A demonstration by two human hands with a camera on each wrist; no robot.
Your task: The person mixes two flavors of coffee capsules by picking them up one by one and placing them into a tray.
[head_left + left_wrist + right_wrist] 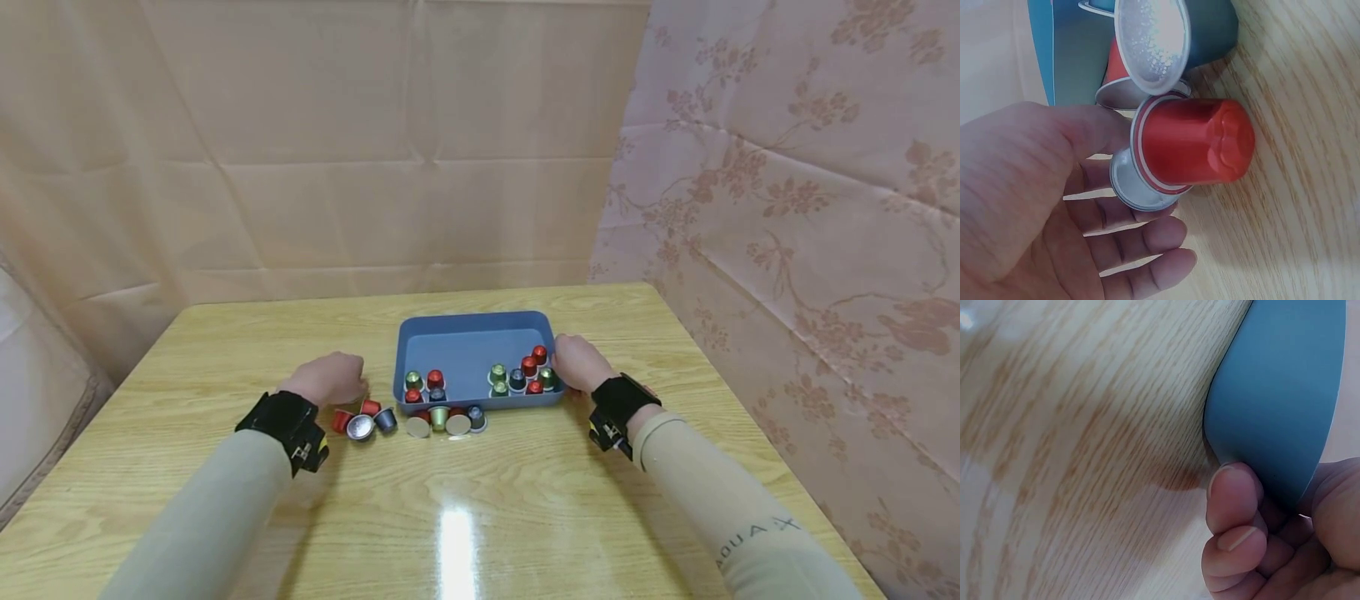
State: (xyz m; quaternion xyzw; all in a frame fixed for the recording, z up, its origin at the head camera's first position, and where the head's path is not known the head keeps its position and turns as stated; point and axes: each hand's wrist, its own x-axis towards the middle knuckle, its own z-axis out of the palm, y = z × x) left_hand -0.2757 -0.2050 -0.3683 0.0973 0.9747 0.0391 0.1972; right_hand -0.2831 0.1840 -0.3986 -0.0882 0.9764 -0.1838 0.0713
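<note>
My left hand is at the small pile of coffee capsules left of the blue tray. In the left wrist view, its thumb and index finger pinch a silver-rimmed capsule, partly hidden behind a red capsule; the other fingers extend loosely. A dark capsule with a silver lid lies beside them. My right hand grips the right side of the tray, its curled fingertips against the outer wall. Red, green and dark blue capsules stand inside the tray.
Several capsules lie in a row along the tray's front edge, among them a light green one and a dark blue one. The wooden table ends at a beige curtain behind and a flowered cloth on the right.
</note>
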